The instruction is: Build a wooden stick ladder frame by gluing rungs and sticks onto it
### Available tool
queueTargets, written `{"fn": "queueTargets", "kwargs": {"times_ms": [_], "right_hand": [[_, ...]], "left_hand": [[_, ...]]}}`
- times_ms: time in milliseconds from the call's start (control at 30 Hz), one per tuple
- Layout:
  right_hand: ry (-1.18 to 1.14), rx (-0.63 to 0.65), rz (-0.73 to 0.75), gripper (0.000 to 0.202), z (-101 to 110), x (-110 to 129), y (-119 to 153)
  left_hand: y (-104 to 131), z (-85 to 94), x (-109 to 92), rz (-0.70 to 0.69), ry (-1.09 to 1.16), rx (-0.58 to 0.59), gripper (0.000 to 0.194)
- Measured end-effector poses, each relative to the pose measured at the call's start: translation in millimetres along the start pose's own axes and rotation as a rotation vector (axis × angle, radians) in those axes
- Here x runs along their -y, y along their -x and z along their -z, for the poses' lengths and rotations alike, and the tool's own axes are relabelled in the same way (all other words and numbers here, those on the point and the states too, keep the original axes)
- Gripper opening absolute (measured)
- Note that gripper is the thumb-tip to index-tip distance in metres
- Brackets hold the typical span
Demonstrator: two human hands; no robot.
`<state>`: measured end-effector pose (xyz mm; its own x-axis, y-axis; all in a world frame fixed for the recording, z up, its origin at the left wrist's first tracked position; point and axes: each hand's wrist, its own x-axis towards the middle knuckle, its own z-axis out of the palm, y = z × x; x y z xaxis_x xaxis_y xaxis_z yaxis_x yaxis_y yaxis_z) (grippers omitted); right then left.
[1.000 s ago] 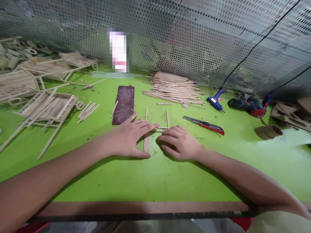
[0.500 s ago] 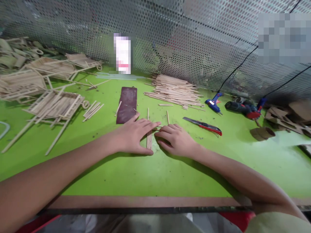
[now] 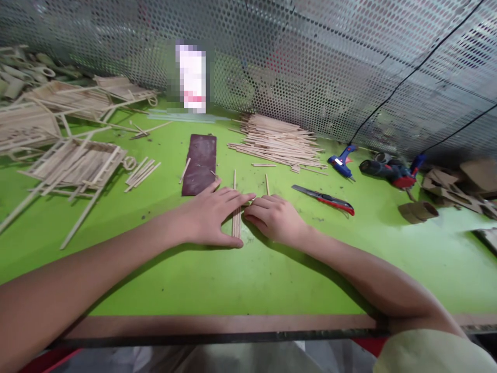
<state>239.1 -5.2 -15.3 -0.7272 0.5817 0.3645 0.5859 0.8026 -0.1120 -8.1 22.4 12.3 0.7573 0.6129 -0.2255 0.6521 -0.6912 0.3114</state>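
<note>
Several thin wooden sticks [image 3: 236, 223] lie side by side on the green tabletop, pointing away from me. My left hand [image 3: 212, 215] rests flat with fingers spread, its thumb at their near end and its index finger reaching across them farther up. Just to the right, my right hand [image 3: 274, 215] is closed, fingertips pinched by the end of a short crosswise stick mostly hidden under the fingers. Beyond its knuckles lies a single loose stick [image 3: 267, 184]. A dark brown sanding sheet [image 3: 200, 160] lies beyond my left hand.
A red-and-black utility knife [image 3: 324, 199] lies to the right, with a blue glue gun [image 3: 342, 161] behind it. At the back is a stick pile [image 3: 277, 142]. Small wooden cart models [image 3: 77, 166] stand left. Perforated metal sheeting [image 3: 248, 62] borders the table's rear.
My right hand has shifted slightly left, closer to the row of sticks, and its fingers curl more tightly. My left hand keeps its place. The view has tilted a little.
</note>
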Motion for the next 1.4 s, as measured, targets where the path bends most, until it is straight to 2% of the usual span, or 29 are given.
{"fn": "queueTargets", "kwargs": {"times_ms": [100,333,433,567,733,833,933,1000,1100,1300,1400], "right_hand": [[0.046,0.03,0.0,0.03,-2.4,-0.5,-1.5],[0.045,0.219,-0.138,0.026,-2.0,2.6,-9.1],[-0.026,0.187,-0.155,0.024,-0.6,0.1,-6.6],[-0.13,0.065,-0.115,0.022,0.2,-2.8,1.7],[-0.399,-0.044,-0.094,0.014,5.4,2.7,5.3],[-0.579,-0.008,-0.152,0.012,10.7,8.0,3.4],[-0.697,0.108,-0.257,0.015,14.1,11.2,2.0],[-0.672,0.159,-0.296,0.016,14.3,11.3,1.8],[-0.55,0.154,-0.292,0.015,13.0,8.8,2.2],[-0.42,0.031,-0.234,0.014,13.8,-1.4,2.3],[-0.402,-0.038,-0.258,0.013,16.2,-6.8,2.2]], "left_hand": [[0.0,-0.5,0.6,0.003,0.005,0.001,0.117],[0.8,-0.8,2.6,0.029,0.012,0.018,0.123],[1.1,-1.2,2.2,0.024,0.02,0.002,0.123],[1.6,-1.0,0.5,0.031,0.022,0.01,0.121],[1.7,0.6,0.1,0.011,0.041,-0.007,0.119],[1.8,1.7,-0.1,-0.002,0.05,-0.014,0.119],[1.7,1.9,-0.2,-0.004,0.046,-0.011,0.117],[1.4,1.3,0.0,-0.011,0.043,-0.013,0.116],[1.1,0.6,0.4,-0.024,0.043,-0.026,0.116],[2.8,1.5,-0.4,-0.008,0.044,0.002,0.116],[3.6,2.0,-1.1,-0.008,0.042,0.013,0.117]]}}
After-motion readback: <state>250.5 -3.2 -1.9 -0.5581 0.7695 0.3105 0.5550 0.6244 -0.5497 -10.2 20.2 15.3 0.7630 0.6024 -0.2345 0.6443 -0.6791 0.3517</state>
